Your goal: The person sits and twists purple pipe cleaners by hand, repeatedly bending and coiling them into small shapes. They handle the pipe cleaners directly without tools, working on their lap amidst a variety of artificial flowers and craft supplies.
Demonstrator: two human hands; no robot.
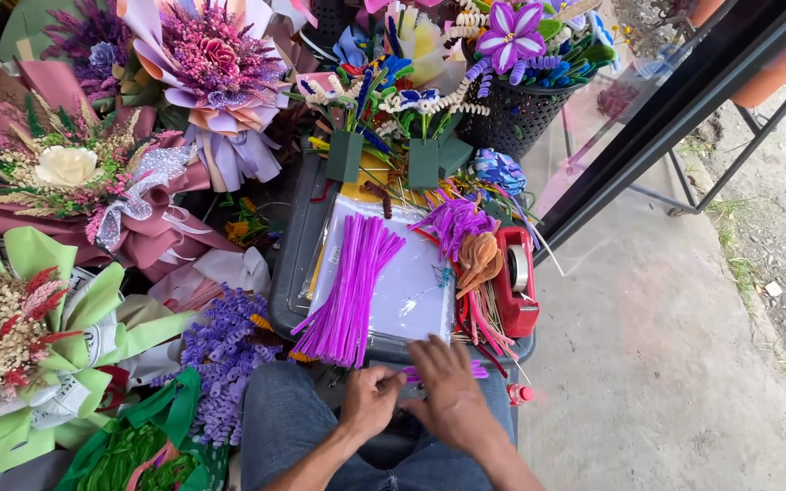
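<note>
My left hand and my right hand meet over my lap at the near edge of a grey tray. Between their fingers is a short purple pipe cleaner, its end sticking out to the right of my right hand. Just beyond my hands a thick bundle of purple pipe cleaners lies on a white plastic sheet on the tray. Curled purple pieces and an orange-brown twisted flower lie to the right of the bundle.
A red tape dispenser sits at the tray's right edge. Wrapped bouquets fill the left: pink, green, purple. A black basket of pipe-cleaner flowers stands at the back. Concrete floor lies to the right.
</note>
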